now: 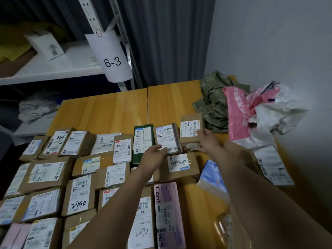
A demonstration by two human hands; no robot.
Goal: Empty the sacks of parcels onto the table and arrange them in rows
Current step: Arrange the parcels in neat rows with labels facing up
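Several labelled cardboard parcels lie in rows over the left and middle of the wooden table [115, 112]. My left hand [154, 153] grips the near edge of a small parcel with a white label [167, 136] in the far row, next to a dark green box [143, 141]. My right hand [206, 140] holds the right side of a brown parcel [190, 127] at the right end of that row. Emptied sacks lie crumpled at the table's far right: a green one [214, 97] and a pink and white one [251, 112].
A pink box [168, 212], a blue and white packet [212, 177] and a labelled parcel [271, 164] lie loose at the right. A metal shelf rack [53, 69] with a "6-3" sign [112, 56] stands behind the table. A grey wall closes the right side.
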